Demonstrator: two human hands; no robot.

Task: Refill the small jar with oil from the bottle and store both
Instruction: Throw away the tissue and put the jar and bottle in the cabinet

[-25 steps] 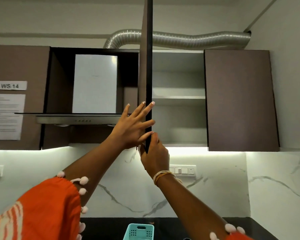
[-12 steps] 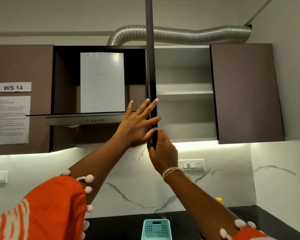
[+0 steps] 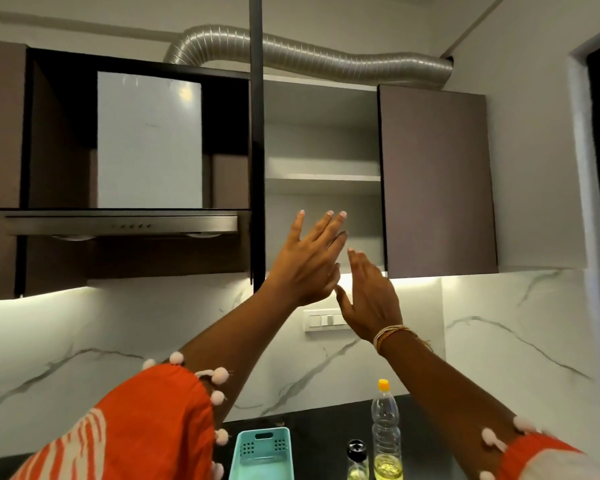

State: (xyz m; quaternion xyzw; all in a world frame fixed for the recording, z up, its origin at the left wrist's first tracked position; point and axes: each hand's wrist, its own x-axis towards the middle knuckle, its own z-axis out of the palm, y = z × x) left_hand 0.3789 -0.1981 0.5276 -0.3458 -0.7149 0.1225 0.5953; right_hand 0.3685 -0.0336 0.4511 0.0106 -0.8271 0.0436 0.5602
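Note:
A clear oil bottle (image 3: 386, 438) with an orange cap stands on the dark counter at the bottom, a little yellow oil in its base. Just left of it stands the small jar (image 3: 356, 460) with a black lid. High above them, my left hand (image 3: 309, 261) and my right hand (image 3: 371, 296) are raised in front of the open wall cabinet (image 3: 323, 181), fingers spread, holding nothing. Both hands are off the cabinet door (image 3: 256, 143), which stands edge-on toward me. The cabinet's two shelves look bare.
A teal plastic basket (image 3: 264, 452) sits on the counter left of the jar. A range hood (image 3: 122, 223) and silver duct (image 3: 309, 60) are at the left and top. A shut cabinet door (image 3: 437, 181) is on the right, with a switch plate (image 3: 323, 320) below.
Both hands have let go of the door's edge and moved right, in front of the open cabinet. The view has tilted down, bringing the bottle and jar into sight.

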